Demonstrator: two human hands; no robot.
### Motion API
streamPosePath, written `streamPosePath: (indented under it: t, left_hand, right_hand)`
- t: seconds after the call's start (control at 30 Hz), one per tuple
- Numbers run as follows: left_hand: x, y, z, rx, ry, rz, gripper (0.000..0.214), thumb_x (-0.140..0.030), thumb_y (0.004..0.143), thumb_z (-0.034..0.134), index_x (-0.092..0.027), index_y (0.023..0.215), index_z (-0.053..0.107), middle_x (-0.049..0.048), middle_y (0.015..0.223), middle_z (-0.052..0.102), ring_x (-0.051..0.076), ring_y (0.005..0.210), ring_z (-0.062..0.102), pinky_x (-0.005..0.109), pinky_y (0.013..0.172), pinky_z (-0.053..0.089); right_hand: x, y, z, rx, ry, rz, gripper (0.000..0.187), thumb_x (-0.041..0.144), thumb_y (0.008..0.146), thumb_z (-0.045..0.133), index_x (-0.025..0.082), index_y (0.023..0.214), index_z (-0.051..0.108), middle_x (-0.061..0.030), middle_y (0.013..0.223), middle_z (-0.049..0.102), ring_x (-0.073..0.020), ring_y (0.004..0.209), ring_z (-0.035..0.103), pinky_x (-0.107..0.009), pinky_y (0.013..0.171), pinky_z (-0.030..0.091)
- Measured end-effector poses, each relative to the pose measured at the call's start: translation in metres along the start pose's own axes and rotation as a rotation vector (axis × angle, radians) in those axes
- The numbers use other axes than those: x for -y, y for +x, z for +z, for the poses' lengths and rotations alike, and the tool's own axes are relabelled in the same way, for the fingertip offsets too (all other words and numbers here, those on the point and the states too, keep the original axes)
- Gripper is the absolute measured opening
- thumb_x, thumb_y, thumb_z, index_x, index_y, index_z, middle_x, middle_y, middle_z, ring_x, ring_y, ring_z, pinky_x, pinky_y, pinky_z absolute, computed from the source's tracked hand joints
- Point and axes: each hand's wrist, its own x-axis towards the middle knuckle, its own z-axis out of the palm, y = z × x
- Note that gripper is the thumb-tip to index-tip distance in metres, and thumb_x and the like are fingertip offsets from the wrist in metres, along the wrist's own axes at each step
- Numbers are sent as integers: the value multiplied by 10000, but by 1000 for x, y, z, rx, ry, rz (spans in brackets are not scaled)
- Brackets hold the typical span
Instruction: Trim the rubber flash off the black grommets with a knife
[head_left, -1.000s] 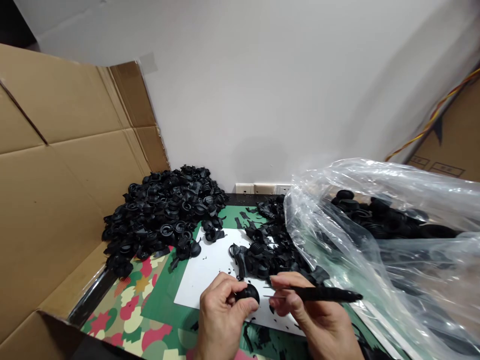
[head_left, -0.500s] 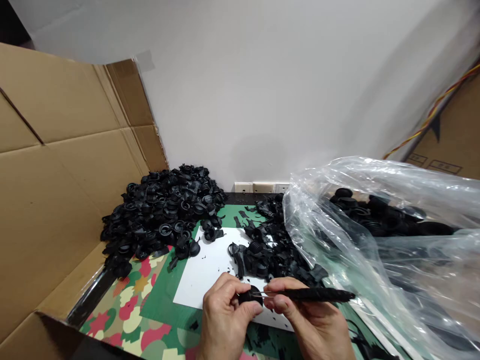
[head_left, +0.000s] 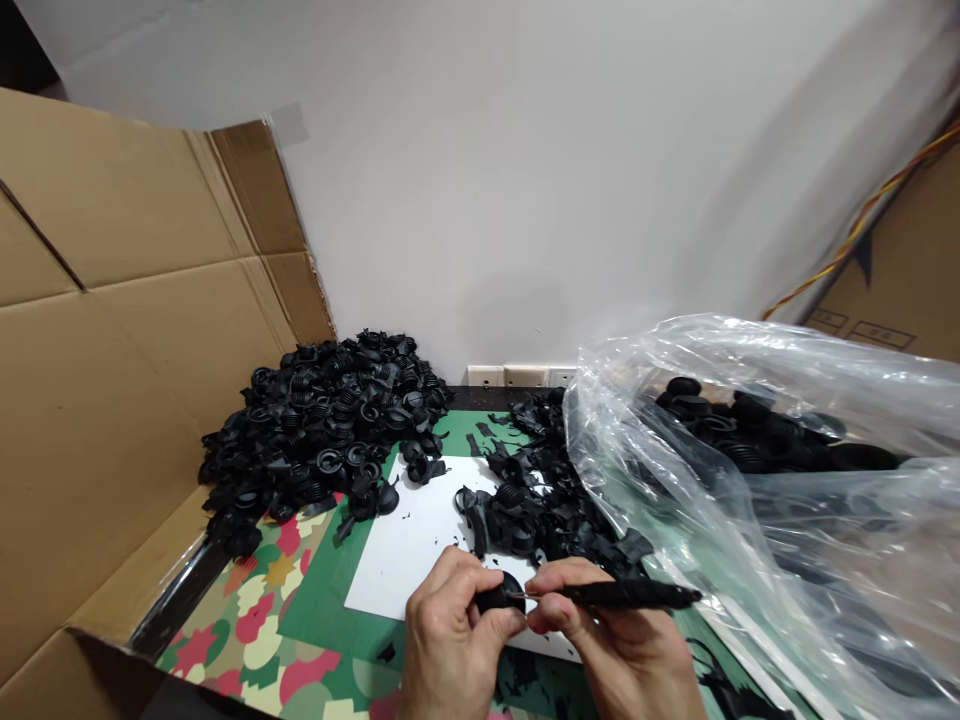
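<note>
Between the thumb and fingers of my left hand (head_left: 454, 635) is a small round black rubber part (head_left: 499, 595). My right hand (head_left: 611, 625) grips a thin-tipped tool with a black-wrapped handle (head_left: 630, 594). Its narrow metal tip meets the right edge of the rubber part; I cannot make out the tip's exact shape. Both hands are close together over the near edge of a white sheet (head_left: 382, 570). Just beyond them lies a heap of black rubber scraps and parts (head_left: 525, 515).
A large pile of black rubber parts (head_left: 322, 430) rests at the left against a cardboard box (head_left: 142, 330). On the right, a clear plastic bag (head_left: 750, 350) holds more round black parts. A green mat (head_left: 315, 600) lies under the sheet. Wall sockets (head_left: 525, 376) are at the back.
My right hand has shifted slightly left, bringing the tool closer to the rubber part, and less of its metal tip shows. The left hand keeps its hold.
</note>
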Motion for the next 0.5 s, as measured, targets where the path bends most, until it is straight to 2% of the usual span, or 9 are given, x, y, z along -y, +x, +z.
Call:
streamPosePath:
  t: [0.1,0.13,0.2,0.23,0.3,0.4,0.5]
  left_hand:
    - [0,-3,3,13,-52,-37,59,-119,664,700,-175,682,698,1,663,567,125,541,488,220,490,364]
    - [0,-4,3,11,-79,-57,74,-108,652,703,-179,671,698,-1,661,568,127,549,491,217,495,366]
    - [0,-4,3,2,-134,-93,120,-76,622,703,-187,669,701,-4,669,579,128,566,498,213,510,374]
    - [0,-4,3,-9,-158,-109,136,-67,608,706,-188,672,703,-5,673,584,127,568,497,212,515,378]
    - [0,-2,1,-29,-199,-140,149,-67,587,719,-186,675,706,-7,677,588,123,562,484,210,517,379]
    - [1,1,-2,-52,-234,-154,153,-70,570,731,-183,670,705,-8,680,585,117,558,465,208,509,370]
    - [2,1,-3,-56,-248,-145,156,-75,568,734,-183,678,708,-9,687,580,114,557,455,209,510,364]
  right_hand:
    - [2,0,0,-33,-115,-217,84,210,844,574,249,834,649,-21,711,673,-175,626,651,-242,571,518]
    - [1,0,-1,-69,-160,-272,122,160,829,579,254,871,642,-23,745,677,-176,657,653,-245,601,518]
    - [-2,3,-7,-169,-237,-311,188,113,803,594,262,912,632,-25,795,676,-179,689,652,-258,638,516]
    - [-4,5,-11,-218,-275,-295,166,132,805,599,261,904,633,-23,792,674,-178,674,646,-262,630,515]
    - [-8,8,-18,-248,-319,-150,59,238,822,606,252,864,644,-23,768,675,-178,628,638,-265,593,519]
    - [-10,9,-26,-151,-294,107,177,385,840,567,232,847,656,-34,764,694,-193,645,656,-252,549,528]
    - [-9,8,-26,-91,-196,164,254,439,847,530,219,813,652,-49,804,694,-220,770,662,-258,620,537]
